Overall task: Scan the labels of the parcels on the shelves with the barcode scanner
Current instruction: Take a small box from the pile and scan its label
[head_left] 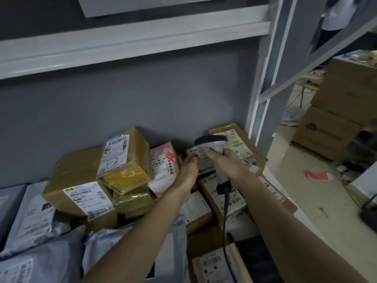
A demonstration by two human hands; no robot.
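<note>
- While the right hand (228,164) grips the barcode scanner (214,146), aim squarely at the small parcel (201,160).
- Left hand (186,176), fingers straight and holding nothing, should steady it.

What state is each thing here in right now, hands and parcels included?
Barcode scanner: gripped, head over a label.
Right hand: curled round the scanner's handle.
Left hand: open, fingers straight, at the pink parcel.
Pink parcel: upright, label facing out.
Scanner cable: hanging down.
</note>
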